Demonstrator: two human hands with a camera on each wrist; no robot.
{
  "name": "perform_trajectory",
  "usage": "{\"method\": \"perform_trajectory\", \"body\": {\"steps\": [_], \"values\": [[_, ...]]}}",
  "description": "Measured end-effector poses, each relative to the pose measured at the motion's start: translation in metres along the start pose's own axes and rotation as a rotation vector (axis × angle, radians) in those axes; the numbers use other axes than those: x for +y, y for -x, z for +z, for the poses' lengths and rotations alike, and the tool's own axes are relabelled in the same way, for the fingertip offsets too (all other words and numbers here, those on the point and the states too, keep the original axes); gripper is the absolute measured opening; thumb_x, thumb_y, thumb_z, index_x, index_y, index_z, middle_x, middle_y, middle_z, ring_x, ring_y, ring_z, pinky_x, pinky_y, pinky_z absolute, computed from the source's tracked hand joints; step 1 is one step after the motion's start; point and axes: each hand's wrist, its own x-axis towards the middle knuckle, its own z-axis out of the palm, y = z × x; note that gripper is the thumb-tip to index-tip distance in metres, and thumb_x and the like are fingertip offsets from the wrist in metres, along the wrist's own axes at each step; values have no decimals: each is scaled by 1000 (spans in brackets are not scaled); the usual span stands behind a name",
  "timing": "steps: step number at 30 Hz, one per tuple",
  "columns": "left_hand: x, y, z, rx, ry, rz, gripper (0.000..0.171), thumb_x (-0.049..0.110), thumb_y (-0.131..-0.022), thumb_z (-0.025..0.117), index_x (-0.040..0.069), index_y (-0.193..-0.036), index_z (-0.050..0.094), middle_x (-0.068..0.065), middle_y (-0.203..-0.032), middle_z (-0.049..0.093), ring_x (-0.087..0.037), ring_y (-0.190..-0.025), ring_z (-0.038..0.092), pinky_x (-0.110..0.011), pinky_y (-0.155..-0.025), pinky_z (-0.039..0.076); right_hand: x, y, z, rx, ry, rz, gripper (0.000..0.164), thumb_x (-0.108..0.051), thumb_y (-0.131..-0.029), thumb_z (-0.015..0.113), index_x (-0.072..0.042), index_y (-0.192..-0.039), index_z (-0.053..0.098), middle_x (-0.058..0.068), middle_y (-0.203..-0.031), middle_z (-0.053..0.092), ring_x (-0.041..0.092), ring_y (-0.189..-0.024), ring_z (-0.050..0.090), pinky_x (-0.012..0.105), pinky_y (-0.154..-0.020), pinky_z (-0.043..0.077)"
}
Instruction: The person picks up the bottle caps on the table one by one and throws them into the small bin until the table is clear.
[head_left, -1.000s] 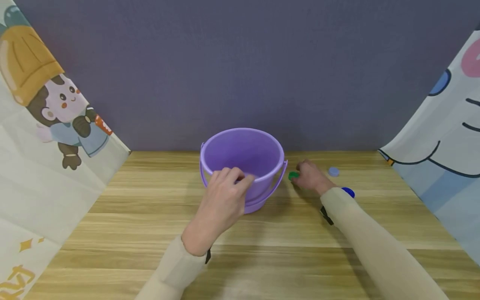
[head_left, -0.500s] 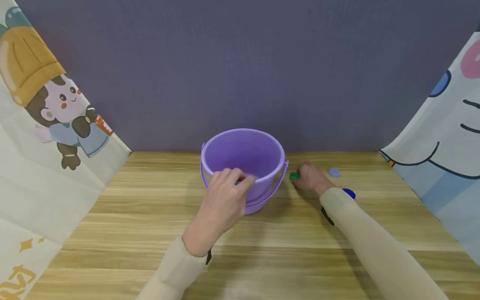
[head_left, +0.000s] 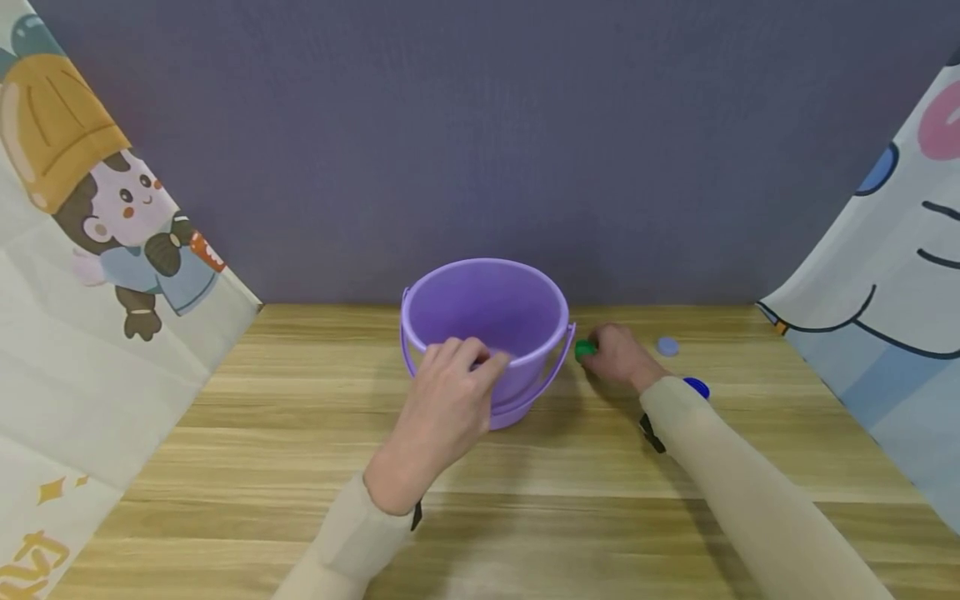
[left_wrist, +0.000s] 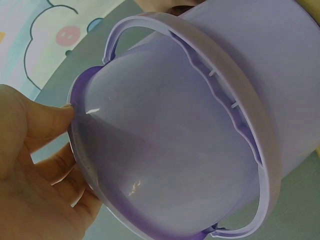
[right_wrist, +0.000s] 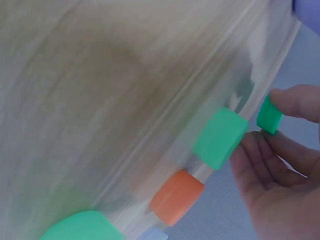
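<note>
A purple bucket [head_left: 517, 387] stands upright on the wooden table, its handle [left_wrist: 240, 95] hanging down at the front. My left hand [head_left: 450, 400] holds the near rim, the thumb [left_wrist: 52, 117] on the outer side and the fingers over the edge. To the right of the bucket, my right hand [head_left: 618, 354] pinches a small green cap [right_wrist: 270, 115] between thumb and fingers. Under that hand, the right wrist view shows another green cap [right_wrist: 220, 139] and an orange cap [right_wrist: 177, 197] on the table; the hand hides them in the head view.
A light blue cap [head_left: 667, 346] lies right of my right hand, and a dark blue cap [head_left: 696, 387] shows beside the sleeve. Behind the table rises a grey wall [head_left: 480, 150]. Printed cartoon sheets [head_left: 67, 350] hang at both sides.
The green cap in my right hand has shifted slightly up and left, with the fingers following. My left hand and the bucket stay in place.
</note>
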Motion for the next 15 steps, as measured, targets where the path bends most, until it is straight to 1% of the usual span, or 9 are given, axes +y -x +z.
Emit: {"method": "perform_trajectory", "body": {"steps": [4, 6, 8, 12, 15], "values": [[0, -5, 5, 7, -12, -6, 36, -8, -77, 65, 11, -106, 74, -8, -90, 65, -27, -77, 56, -35, -65, 41, 1, -6, -4, -9, -35, 12, 30, -13, -91, 67, 10, -110, 65, 19, -97, 69, 34, -90, 66, 52, -87, 55], [0, -8, 7, 12, -19, -9, 36, -8, -76, 65, 11, -106, 74, -8, -90, 65, -27, -77, 56, -35, -65, 41, 2, -9, -7, -11, -46, 12, 33, -13, -91, 67, 11, -113, 65, 20, -99, 70, 33, -90, 67, 51, -87, 55], [0, -10, 9, 13, -22, -13, 36, -8, -76, 65, 11, -105, 74, -7, -90, 64, -27, -77, 55, -35, -65, 41, 3, -11, -9, -6, -64, 8, 33, -13, -91, 68, 11, -114, 65, 20, -99, 70, 30, -86, 67, 49, -85, 56], [-1, -13, 14, 16, -27, -20, 36, -7, -76, 64, 11, -105, 74, -8, -90, 64, -27, -76, 55, -35, -65, 41, 3, -14, -15, -12, -142, 5, 30, -10, -91, 68, 10, -113, 67, 20, -96, 71, 27, -71, 67, 40, -70, 59], [-2, -16, 17, 16, -23, -24, 35, -7, -77, 63, 11, -105, 74, -8, -90, 64, -27, -76, 55, -35, -65, 41, 3, -16, -20, -23, -197, 12, 28, -8, -91, 68, 10, -113, 67, 21, -96, 70, 29, -66, 67, 34, -59, 57]]}}
